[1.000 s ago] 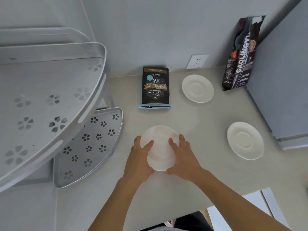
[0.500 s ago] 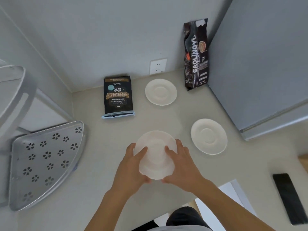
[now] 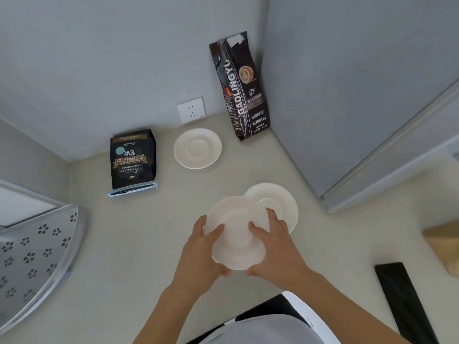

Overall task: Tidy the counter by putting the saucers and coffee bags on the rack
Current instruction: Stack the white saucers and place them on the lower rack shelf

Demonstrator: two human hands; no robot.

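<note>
Item: held saucer (image 3: 237,232), white, lifted above the counter (image 3: 149,244) and overlapping a second saucer (image 3: 280,204) lying just to its right and slightly farther. Left hand (image 3: 201,254) and right hand (image 3: 275,252) pinch its opposite rims, thumbs on top, fingers curled beneath. Rack shelf (image 3: 37,249) lies well apart to the left, nearer the left hand; third saucer (image 3: 197,148), flat coffee bag (image 3: 133,161) and upright coffee bag (image 3: 239,88) sit far.

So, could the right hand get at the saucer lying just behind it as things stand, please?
Probably not yet: the right hand and left hand both grip the held saucer, which overlaps the counter saucer; otherwise that one lies close and unobstructed.
</note>
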